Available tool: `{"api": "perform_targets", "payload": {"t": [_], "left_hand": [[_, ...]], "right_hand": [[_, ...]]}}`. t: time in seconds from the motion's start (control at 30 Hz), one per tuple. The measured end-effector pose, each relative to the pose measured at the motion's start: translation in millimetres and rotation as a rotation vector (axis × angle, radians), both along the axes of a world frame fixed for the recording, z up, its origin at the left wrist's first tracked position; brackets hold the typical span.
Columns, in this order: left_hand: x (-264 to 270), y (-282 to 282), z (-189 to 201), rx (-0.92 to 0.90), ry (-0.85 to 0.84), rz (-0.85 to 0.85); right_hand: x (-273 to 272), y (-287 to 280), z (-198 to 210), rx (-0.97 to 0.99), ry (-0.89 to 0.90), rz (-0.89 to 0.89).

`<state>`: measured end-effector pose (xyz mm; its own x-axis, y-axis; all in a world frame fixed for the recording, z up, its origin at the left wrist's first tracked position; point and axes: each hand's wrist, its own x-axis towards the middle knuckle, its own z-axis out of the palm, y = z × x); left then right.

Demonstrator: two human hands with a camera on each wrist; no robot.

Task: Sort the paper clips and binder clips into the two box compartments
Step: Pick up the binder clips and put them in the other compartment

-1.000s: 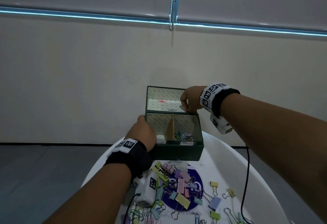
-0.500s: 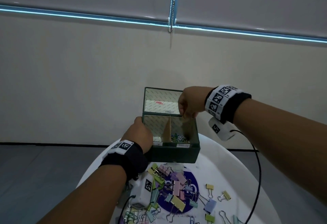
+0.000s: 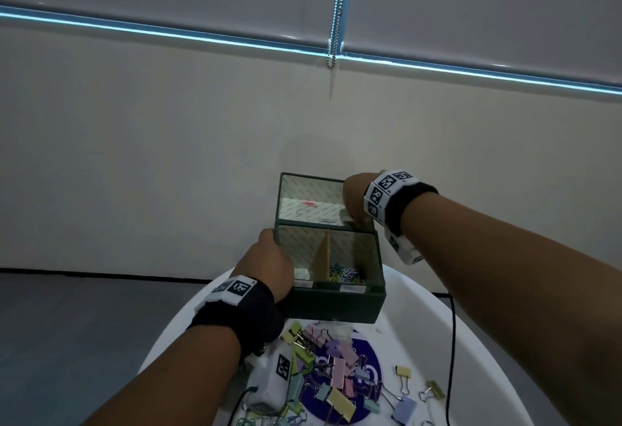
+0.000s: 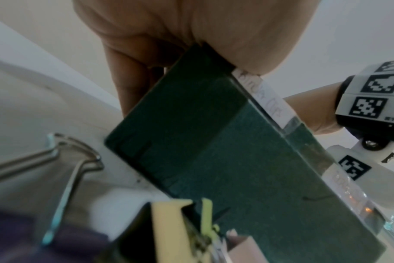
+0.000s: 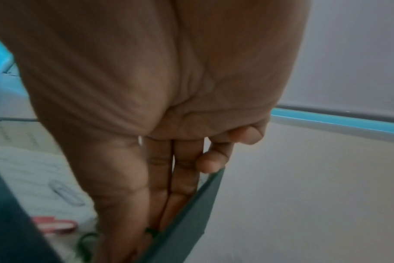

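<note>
A dark green box (image 3: 336,304) stands open on the white table, its lid (image 3: 309,190) leaning back. A cardboard divider (image 3: 323,260) splits it, and coloured paper clips (image 3: 346,274) lie in the right compartment. My left hand (image 3: 269,264) grips the box's front left corner (image 4: 236,151), thumb on the rim. My right hand (image 3: 353,196) reaches into the lid's right corner. There its thumb and fingers (image 5: 160,204) come together on a small dark paper clip (image 5: 150,230). A red clip (image 3: 309,204) and a pale clip (image 3: 328,220) lie loose in the lid.
Several pastel binder clips (image 3: 336,368) are heaped on the round white table (image 3: 420,324) in front of the box, with a few more scattered to the right. A black cable (image 3: 452,341) runs down the table's right side. A wall stands close behind the box.
My right hand's fingers have dipped from the lid's rim down into its right corner. The left hand keeps its hold on the box.
</note>
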<state>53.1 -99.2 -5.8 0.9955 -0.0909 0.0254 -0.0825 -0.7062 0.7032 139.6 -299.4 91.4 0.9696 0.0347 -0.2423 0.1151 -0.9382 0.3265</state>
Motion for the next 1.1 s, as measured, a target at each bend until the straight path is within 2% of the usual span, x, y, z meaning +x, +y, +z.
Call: {"api": "perform_targets", "payload": {"t": [0.03, 0.13, 0.17, 0.23, 0.3, 0.47, 0.53, 0.67, 0.73, 0.97, 1.1], "left_hand": [[-0.7, 0.5, 0.0, -0.001, -0.003, -0.002], [-1.2, 0.7, -0.1, 0.0, -0.007, -0.008], [-1.4, 0.7, 0.0, 0.003, -0.005, -0.009], [-2.1, 0.5, 1.1, 0.008, 0.003, -0.008], [-2.6, 0.3, 1.5, 0.006, 0.007, -0.01], [-3.2, 0.8, 1.7, -0.001, 0.013, -0.003], [-2.7, 1.2, 1.8, 0.002, 0.015, -0.002], [-1.4, 0.8, 1.2, 0.007, 0.015, -0.004], [-1.1, 0.1, 1.2, 0.002, 0.016, -0.001], [0.8, 0.3, -0.6, 0.003, 0.02, 0.001], [1.7, 0.3, -0.8, -0.001, 0.021, 0.001]], "right_hand": [[0.3, -2.6, -2.1, -0.012, 0.053, -0.031], [53.0, -48.4, -45.2, 0.055, -0.011, -0.099], [49.5, -46.7, -43.4, 0.044, -0.023, -0.054], [8.2, -24.5, -20.6, 0.039, -0.02, 0.044], [-8.6, -14.3, -6.7, 0.052, 0.049, 0.082], [-30.7, -9.7, 17.2, 0.335, -0.049, 0.08], [-43.4, -8.2, 24.2, 0.4, -0.036, 0.102], [-68.0, 2.0, 20.6, 0.271, 0.137, 0.129], [-67.1, 0.7, 16.3, 0.256, 0.152, 0.132], [-44.7, 12.5, 28.1, 0.436, 0.052, 0.108], [-25.2, 29.3, 20.9, 0.341, -0.064, 0.181]]}}
